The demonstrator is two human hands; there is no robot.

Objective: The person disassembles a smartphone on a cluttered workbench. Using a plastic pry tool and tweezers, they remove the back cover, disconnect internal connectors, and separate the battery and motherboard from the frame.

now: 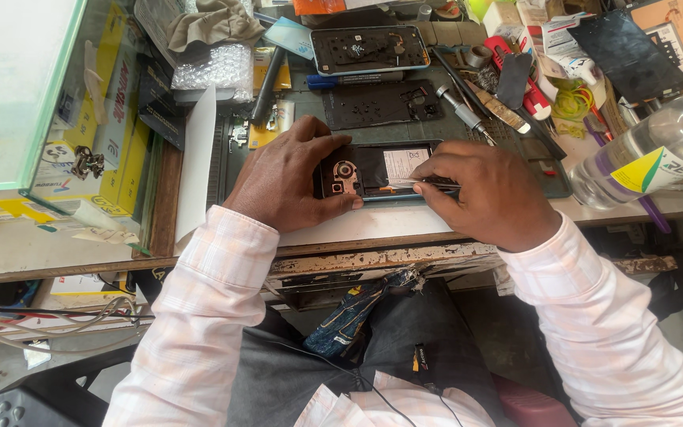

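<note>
Lying on the front edge of the tabletop, an opened phone with its back removed sits between the two hands of the seated person. The left hand is curled over the camera end of the phone, the thumb pressing along its near edge, so it holds the phone in place. The right hand covers the other end, with its fingers pinched narrow on a thin pale strip at the middle of the phone; what is under this hand I cannot see. Behind the phone lies a dark back cover, and further back a second opened phone with a light blue frame. A screwdriver with a metal handle lies just to the right of the cover, near red-handled pliers and other small tools that are crowded and hard to tell apart. A clear plastic bottle lies on its side at the right edge, partly cut off. At the left, a glass case holds yellow boxes, and a piece of bubble wrap rests near a grey cloth. The person's lap is below the tabletop, in a pink checked shirt.
</note>
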